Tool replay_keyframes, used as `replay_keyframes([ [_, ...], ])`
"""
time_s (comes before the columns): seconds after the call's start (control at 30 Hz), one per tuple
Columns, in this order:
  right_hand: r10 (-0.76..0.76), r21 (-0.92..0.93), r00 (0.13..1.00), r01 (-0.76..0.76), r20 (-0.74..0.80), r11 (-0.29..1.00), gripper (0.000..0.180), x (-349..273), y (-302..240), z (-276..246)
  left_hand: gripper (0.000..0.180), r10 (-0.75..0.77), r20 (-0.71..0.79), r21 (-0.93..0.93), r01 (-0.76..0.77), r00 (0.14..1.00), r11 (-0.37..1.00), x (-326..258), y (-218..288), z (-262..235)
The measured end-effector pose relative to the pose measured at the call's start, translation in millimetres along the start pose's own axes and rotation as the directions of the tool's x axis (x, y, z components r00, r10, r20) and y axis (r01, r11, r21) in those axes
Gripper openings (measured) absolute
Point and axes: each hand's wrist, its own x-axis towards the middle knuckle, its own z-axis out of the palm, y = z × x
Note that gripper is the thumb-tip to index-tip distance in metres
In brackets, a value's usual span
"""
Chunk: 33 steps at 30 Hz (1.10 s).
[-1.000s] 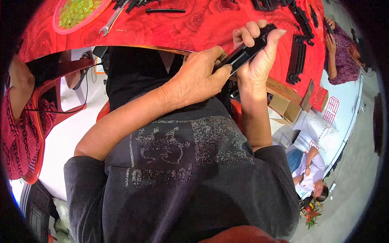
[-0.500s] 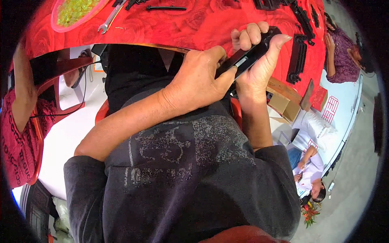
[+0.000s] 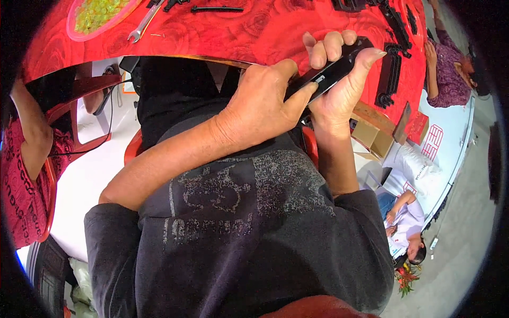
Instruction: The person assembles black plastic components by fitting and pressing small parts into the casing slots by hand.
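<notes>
A table [image 3: 228, 37] under a red, rose-patterned cloth spread across the top of the view. Past the right end of its near edge sat an open carton [image 3: 374, 139]. Toward the table's left edge stood a pink-rimmed bowl [image 3: 83, 40] of small yellow pieces [image 3: 98, 15]. The left hand [image 3: 262, 98] pinched the lower end of a long black piece [image 3: 344, 62] between thumb and fingers. The right hand [image 3: 335, 103] was wrapped around the upper end, fingers curled over one side, thumb stretched along the other. The piece was held tilted over the near edge, its upper end toward the right. Near the right edge lay a ribbed black part [image 3: 389, 77]. Left of the hands, a wrench [image 3: 142, 29] rested close to the near edge; farther in lay a thin black bar [image 3: 217, 9]. A pale insert [image 3: 320, 79] showed in the held piece, just beside the left thumb.
</notes>
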Motion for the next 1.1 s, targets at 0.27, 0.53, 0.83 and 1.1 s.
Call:
replay_keyframes([
  [0.27,-0.008,-0.079,0.999,0.005,-0.044,0.997,0.058,-4.4,1.6,7.9,0.03,-0.047,0.005,-0.008,0.047,0.999,0.999,-0.2,3.9,-6.1],
  [0.53,-0.013,-0.121,0.995,0.002,-0.095,0.993,0.054,-4.7,3.7,9.0,0.034,-0.11,0.068,0.043,0.107,0.992,0.993,8.3,2.4,-7.3],
  [0.83,0.045,-0.026,0.997,-0.046,-0.063,0.999,0.055,-2.2,1.4,-8.1,0.029,-0.136,0.218,0.018,0.136,0.966,0.991,10.2,-1.2,-4.7],
  [1.1,0.043,-0.026,0.999,-0.042,0.013,0.999,0.06,2.2,-0.6,-5.0,0.028,-0.126,0.234,-0.017,0.133,0.964,0.991,11.5,4.4,-7.5],
])
